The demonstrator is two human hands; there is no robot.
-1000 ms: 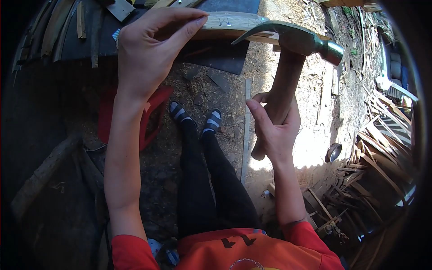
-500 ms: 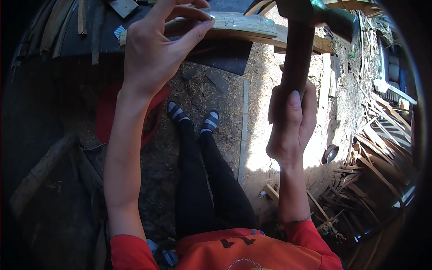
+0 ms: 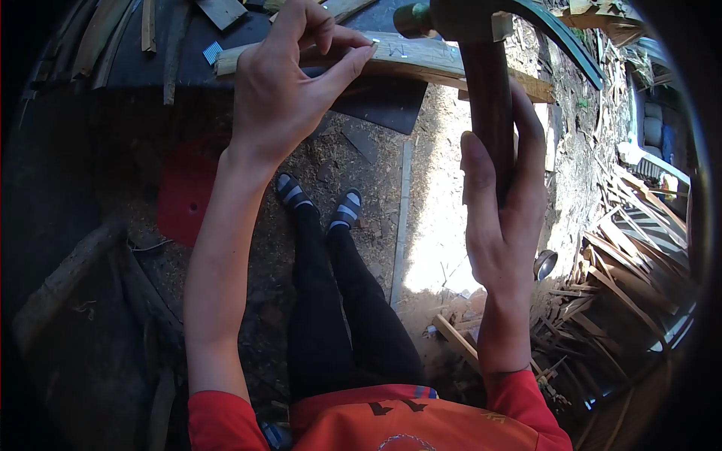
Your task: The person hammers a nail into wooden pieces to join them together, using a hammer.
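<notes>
A hammer (image 3: 489, 98) stands upright in my right hand (image 3: 508, 203), its handle between my thumb and fingers. Its round face points left and the curved claw points right, above the right end of a pale wooden piece (image 3: 432, 56). My left hand (image 3: 301, 83) pinches a small shiny item (image 3: 374, 43), perhaps a nail, between thumb and forefinger at that wood's top surface. Pencil-like marks show on the wood just right of my fingertips.
A dark work surface (image 3: 128, 71) with wood strips lies at the upper left. A red stool (image 3: 184, 192) stands below it. Split wood (image 3: 632, 255) is heaped on the right, near a small round bowl (image 3: 545, 264). A long strip (image 3: 401, 218) lies on the ground.
The hammer has turned, so its round face is now left and its claw right. My right hand's grip has loosened and shifted. My left hand sits slightly further right in view, still pinching.
</notes>
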